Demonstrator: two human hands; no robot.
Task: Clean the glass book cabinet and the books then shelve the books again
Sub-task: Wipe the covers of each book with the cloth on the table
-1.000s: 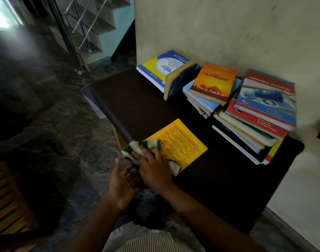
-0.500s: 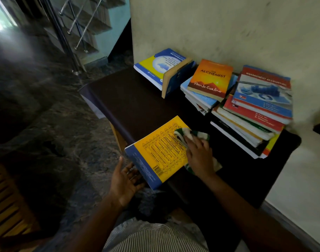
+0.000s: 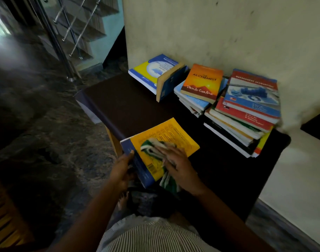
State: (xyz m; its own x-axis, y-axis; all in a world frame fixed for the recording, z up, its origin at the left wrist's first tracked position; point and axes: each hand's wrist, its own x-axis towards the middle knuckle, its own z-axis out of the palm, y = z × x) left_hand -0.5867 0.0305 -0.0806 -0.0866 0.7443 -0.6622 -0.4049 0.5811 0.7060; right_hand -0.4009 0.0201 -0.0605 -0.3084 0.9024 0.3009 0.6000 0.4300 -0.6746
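On book (image 3: pixel 181 137) spine now, left hand (image 3: pixel 122 170)

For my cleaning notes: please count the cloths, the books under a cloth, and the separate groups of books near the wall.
cloth: 1
yellow book under the cloth: 1
groups of books near the wall: 3
Total: 5

Two hands, the left hand (image 3: pixel 122 170) and the right hand (image 3: pixel 179 166); one green-and-white cloth (image 3: pixel 150 148); one yellow book (image 3: pixel 173 135) lying alone; one worktop (image 3: pixel 137 106). By the wall, a pair of blue-covered books (image 3: pixel 150 71) and two stacks, orange-topped (image 3: pixel 201 82) and red-topped (image 3: pixel 246 110), their books too overlapped to count
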